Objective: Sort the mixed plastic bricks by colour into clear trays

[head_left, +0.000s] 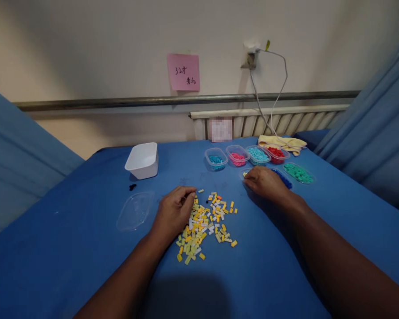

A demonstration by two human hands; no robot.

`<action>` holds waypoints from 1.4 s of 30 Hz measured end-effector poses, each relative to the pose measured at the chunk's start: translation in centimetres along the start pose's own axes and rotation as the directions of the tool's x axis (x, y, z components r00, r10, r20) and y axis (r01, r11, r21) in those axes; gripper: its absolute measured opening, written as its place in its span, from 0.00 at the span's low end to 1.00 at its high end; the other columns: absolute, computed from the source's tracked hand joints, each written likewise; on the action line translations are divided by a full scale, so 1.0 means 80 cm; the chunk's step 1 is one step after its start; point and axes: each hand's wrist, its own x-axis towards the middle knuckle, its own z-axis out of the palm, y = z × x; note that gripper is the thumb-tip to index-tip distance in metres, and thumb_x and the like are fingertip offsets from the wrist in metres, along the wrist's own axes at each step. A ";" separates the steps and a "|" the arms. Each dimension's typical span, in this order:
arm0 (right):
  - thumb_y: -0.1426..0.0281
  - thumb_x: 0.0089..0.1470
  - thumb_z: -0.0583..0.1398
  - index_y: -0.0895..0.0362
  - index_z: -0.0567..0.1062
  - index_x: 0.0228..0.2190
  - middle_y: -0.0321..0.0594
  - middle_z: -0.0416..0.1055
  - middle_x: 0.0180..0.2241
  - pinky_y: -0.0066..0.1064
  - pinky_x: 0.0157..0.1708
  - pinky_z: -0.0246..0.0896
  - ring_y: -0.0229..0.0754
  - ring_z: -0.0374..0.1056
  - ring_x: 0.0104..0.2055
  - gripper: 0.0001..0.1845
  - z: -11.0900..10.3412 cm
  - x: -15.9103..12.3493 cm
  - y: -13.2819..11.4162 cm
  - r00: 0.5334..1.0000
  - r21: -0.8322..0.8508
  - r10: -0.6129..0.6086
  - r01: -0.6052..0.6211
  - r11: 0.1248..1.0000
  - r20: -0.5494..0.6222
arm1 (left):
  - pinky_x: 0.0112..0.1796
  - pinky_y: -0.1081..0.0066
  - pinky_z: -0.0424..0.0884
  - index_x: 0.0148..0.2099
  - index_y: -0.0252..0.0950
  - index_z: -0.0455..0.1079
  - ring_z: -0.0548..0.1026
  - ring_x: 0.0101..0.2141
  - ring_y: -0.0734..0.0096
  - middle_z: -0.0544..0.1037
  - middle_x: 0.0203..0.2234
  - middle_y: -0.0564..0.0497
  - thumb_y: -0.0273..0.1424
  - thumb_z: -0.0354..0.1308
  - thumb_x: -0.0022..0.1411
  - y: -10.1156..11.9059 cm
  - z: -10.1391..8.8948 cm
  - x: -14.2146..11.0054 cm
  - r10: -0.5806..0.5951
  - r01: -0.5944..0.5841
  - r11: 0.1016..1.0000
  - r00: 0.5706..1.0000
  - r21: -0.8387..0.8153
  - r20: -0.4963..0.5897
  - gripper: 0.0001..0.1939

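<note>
A loose pile of small yellow, pale-yellow and white building bricks point(196, 228) lies spread on the blue-covered table, with an orange brick point(219, 197) among them. My left hand point(174, 208) rests at the pile's left edge, thumb and fingers closed together; what they pinch, if anything, is hidden. My right hand point(264, 180) reaches over a shallow clear tray point(242, 173), its fingers bent down and closed. A bit of pale yellow point(245, 174) shows by its fingertips, too small to tell whether gripped or lying there. Dark-blue bricks point(282, 178) lie just beyond that hand.
Clear tubs hold teal point(217, 160), pink point(237, 158), light-blue point(258, 155) and red bricks point(275, 153). Green bricks point(298, 173) fill a shallow tray. At left are a white bin point(142, 160), black pieces point(132, 187) and a clear lid point(135, 212). A yellow cloth point(281, 141) lies behind.
</note>
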 end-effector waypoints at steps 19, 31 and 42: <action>0.69 0.67 0.61 0.55 0.86 0.47 0.47 0.85 0.46 0.38 0.50 0.71 0.50 0.79 0.48 0.14 -0.015 -0.022 -0.035 0.974 0.269 -0.136 0.182 0.946 -0.181 | 0.62 0.53 0.73 0.62 0.39 0.79 0.79 0.60 0.52 0.82 0.59 0.41 0.42 0.59 0.75 0.008 -0.028 0.003 0.078 -0.106 0.986 0.975 0.126 0.208 0.21; 0.63 0.71 0.60 0.55 0.82 0.55 0.52 0.81 0.55 0.49 0.59 0.72 0.56 0.76 0.58 0.17 -0.009 -0.051 -0.087 0.893 0.281 -0.448 0.417 0.865 0.054 | 0.75 0.39 0.45 0.80 0.43 0.57 0.49 0.79 0.45 0.52 0.80 0.40 0.53 0.47 0.80 0.045 -0.002 -0.027 0.070 -0.276 0.930 0.781 0.242 0.620 0.36; 0.41 0.72 0.53 0.56 0.45 0.80 0.59 0.40 0.80 0.64 0.77 0.45 0.63 0.38 0.82 0.52 0.039 -0.087 -0.126 0.872 0.334 -0.420 0.329 0.883 0.250 | 0.73 0.37 0.49 0.76 0.37 0.65 0.59 0.76 0.46 0.63 0.76 0.36 0.46 0.40 0.82 0.015 0.009 0.002 -0.054 -0.077 0.929 0.939 0.361 0.340 0.31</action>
